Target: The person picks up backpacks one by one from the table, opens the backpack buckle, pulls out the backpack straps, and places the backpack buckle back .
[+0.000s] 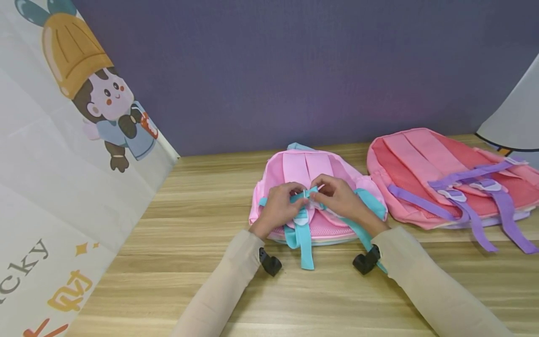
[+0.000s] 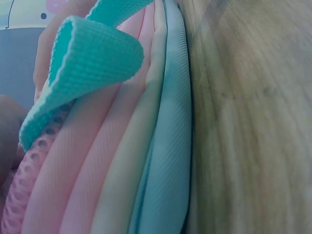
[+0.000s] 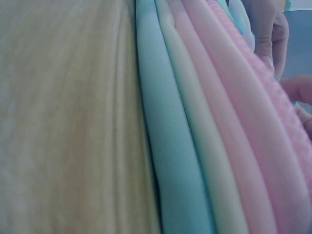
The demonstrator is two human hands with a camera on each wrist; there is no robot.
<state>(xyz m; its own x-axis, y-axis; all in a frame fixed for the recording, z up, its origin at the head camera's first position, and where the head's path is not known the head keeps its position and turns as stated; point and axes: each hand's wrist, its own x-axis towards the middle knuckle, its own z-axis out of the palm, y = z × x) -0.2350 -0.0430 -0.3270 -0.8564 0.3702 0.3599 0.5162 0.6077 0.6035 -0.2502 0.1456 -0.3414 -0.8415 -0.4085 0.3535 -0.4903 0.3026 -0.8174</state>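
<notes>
A small pink backpack (image 1: 273,169) lies on the table with its shoulder straps facing up. Over its middle, my left hand (image 1: 281,206) pinches a teal strap (image 1: 310,193) between thumb and fingers. My right hand (image 1: 338,196) pinches the same strap just to the right, the fingertips of both hands close together. A white buckle (image 1: 301,217) shows below the left fingers, and a loose teal strap end (image 1: 306,252) hangs from it toward the front. In the left wrist view a folded teal strap (image 2: 97,58) curls over the layered edge of the backpack.
To the right lies a larger coral-pink backpack (image 1: 408,187) with purple straps (image 1: 509,220) and white buckles, close against the small one. The wooden table (image 1: 189,196) meets a dark partition (image 1: 273,70) behind. A white printed sheet (image 1: 50,140) stands at the left.
</notes>
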